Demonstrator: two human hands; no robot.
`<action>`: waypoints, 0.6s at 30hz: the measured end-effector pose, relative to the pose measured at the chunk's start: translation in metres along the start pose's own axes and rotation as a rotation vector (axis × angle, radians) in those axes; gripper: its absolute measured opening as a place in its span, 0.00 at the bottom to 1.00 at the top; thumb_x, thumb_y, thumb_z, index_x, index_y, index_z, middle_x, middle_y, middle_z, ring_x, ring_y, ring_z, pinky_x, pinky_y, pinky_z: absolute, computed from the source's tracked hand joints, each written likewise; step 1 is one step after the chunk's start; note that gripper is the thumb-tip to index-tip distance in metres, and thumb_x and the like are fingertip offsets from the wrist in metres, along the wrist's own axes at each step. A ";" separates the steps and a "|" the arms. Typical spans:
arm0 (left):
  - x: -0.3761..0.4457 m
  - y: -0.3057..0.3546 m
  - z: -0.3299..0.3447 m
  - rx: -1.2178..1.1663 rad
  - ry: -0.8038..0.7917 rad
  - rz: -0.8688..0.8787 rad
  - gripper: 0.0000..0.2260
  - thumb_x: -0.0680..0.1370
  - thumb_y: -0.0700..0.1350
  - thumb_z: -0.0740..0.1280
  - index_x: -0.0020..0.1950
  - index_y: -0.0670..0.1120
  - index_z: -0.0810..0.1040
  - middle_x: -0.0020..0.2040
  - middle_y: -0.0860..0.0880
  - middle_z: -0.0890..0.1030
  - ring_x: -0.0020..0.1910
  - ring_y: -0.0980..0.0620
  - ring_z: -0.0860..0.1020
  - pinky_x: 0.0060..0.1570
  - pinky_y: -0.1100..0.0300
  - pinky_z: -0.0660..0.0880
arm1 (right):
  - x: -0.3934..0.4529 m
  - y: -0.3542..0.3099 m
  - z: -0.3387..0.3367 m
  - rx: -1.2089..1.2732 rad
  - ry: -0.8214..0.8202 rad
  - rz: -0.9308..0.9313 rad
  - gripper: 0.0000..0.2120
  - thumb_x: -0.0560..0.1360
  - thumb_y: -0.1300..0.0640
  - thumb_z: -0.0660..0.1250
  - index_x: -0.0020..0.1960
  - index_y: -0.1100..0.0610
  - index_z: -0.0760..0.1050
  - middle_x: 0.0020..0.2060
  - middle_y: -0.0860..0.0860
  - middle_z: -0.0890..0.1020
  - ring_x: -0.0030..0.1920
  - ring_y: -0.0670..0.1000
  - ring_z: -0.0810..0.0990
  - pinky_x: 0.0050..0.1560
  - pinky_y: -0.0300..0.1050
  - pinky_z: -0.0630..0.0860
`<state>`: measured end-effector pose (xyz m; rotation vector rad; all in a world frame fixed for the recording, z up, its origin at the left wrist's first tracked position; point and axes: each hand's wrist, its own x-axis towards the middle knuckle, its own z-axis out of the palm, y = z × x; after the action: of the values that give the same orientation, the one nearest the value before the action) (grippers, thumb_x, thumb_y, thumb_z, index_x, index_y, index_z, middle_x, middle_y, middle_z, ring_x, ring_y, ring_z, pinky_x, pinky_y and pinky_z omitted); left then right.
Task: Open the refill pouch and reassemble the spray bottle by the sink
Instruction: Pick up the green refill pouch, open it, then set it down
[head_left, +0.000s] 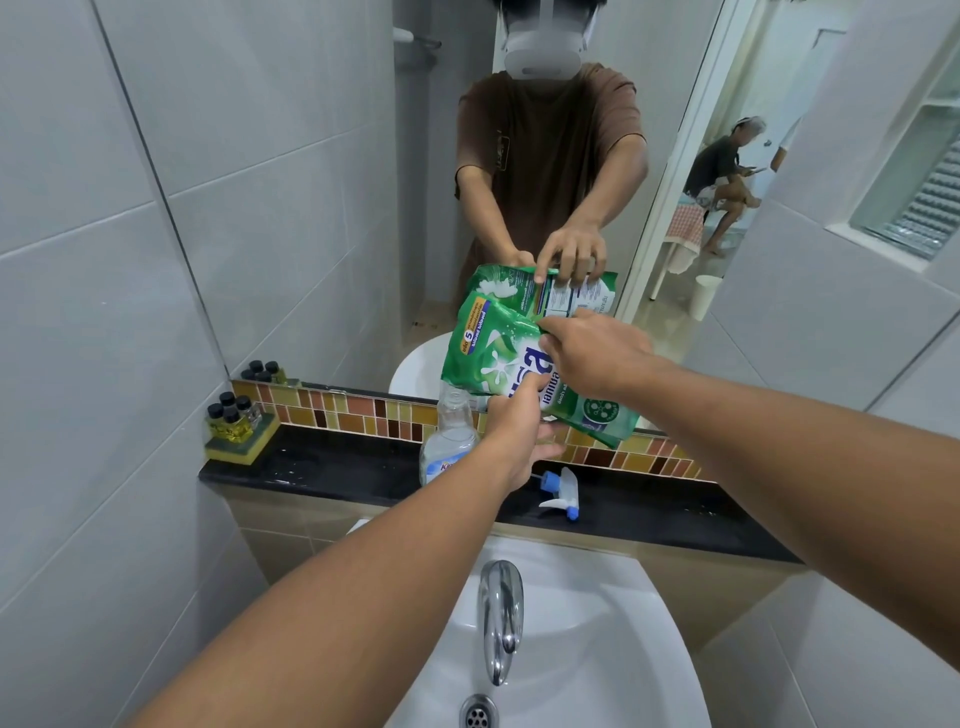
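Observation:
A green refill pouch (493, 353) is held tilted in front of the mirror, above the black ledge. My left hand (519, 431) grips its lower edge from below. My right hand (592, 353) pinches the pouch's upper right edge. Just under the pouch's low corner stands the clear spray bottle (448, 441), upright on the ledge with its neck uncapped. The white spray head (561, 493) with blue nozzle and collar lies on its side on the ledge to the bottle's right. Whether the pouch is torn, I cannot tell.
A black stone ledge (332, 467) runs below the mirror (311, 208), which reflects me and the pouch. Small dark-capped vials stand on a yellow sponge (239, 441) at the ledge's left end. Below are the white sink (597, 623), chrome tap (501, 613) and drain (478, 714).

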<state>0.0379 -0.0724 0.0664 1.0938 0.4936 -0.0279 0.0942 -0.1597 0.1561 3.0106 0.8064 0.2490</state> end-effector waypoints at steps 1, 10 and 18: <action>0.000 0.000 0.000 -0.011 -0.001 -0.001 0.18 0.83 0.51 0.66 0.70 0.45 0.76 0.61 0.40 0.85 0.49 0.42 0.87 0.56 0.41 0.83 | 0.001 0.000 -0.001 -0.005 -0.002 0.001 0.19 0.87 0.44 0.50 0.71 0.47 0.72 0.59 0.54 0.79 0.59 0.59 0.78 0.54 0.56 0.77; -0.003 0.002 0.003 -0.090 0.008 0.016 0.18 0.82 0.50 0.67 0.70 0.44 0.76 0.61 0.39 0.85 0.51 0.41 0.87 0.49 0.50 0.84 | 0.003 -0.002 -0.006 -0.016 0.018 -0.016 0.20 0.87 0.43 0.50 0.72 0.47 0.72 0.58 0.54 0.78 0.59 0.58 0.78 0.54 0.57 0.78; -0.002 0.000 0.006 -0.094 -0.006 0.018 0.15 0.83 0.48 0.66 0.68 0.44 0.78 0.56 0.41 0.86 0.49 0.42 0.87 0.57 0.47 0.83 | 0.001 -0.001 -0.008 -0.037 -0.002 -0.018 0.20 0.87 0.43 0.50 0.73 0.46 0.71 0.59 0.54 0.78 0.59 0.58 0.78 0.55 0.57 0.78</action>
<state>0.0382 -0.0777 0.0694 1.0061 0.4747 0.0076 0.0933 -0.1580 0.1642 2.9679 0.8191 0.2579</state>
